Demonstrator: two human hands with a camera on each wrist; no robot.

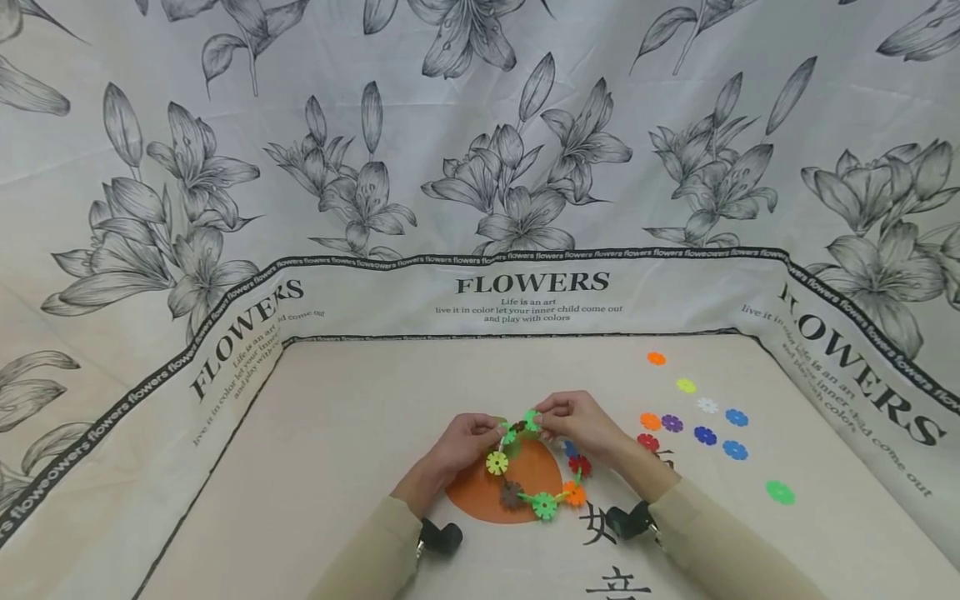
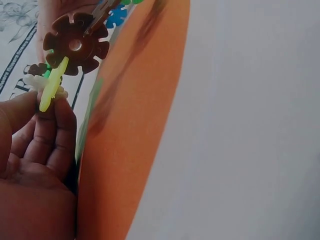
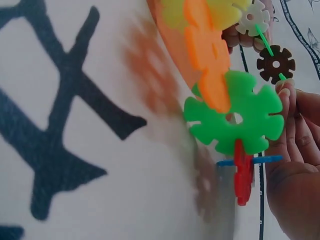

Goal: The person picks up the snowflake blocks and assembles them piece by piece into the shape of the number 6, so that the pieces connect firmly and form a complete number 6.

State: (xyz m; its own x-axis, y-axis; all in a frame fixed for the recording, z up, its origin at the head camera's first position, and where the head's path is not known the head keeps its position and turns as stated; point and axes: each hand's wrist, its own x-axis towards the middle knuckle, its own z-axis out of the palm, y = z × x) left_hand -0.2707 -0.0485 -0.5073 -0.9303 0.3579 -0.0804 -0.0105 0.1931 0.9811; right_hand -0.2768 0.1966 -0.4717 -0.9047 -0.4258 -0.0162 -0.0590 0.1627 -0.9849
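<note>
A loop of slotted plastic interlocking discs (image 1: 544,505) hangs between both hands above an orange circle printed on the cloth. My left hand (image 1: 467,442) pinches a white disc (image 3: 251,17) at the loop's upper left, beside a yellow disc (image 2: 53,86) and a large brown disc (image 2: 75,45). On the upper right, thumb and fingertips of my right hand (image 1: 581,421) pinch a green disc (image 1: 532,421). A small brown disc (image 3: 276,64) links into it between the hands. Orange (image 3: 210,55), red (image 3: 243,175) and blue discs hang further along the loop.
Several loose discs lie to the right, among them a purple one (image 1: 672,423), a dark blue one (image 1: 705,436) and a green one (image 1: 781,492). A flower-printed cloth (image 1: 540,304) rises behind and at both sides. Black characters (image 1: 618,583) mark the near surface.
</note>
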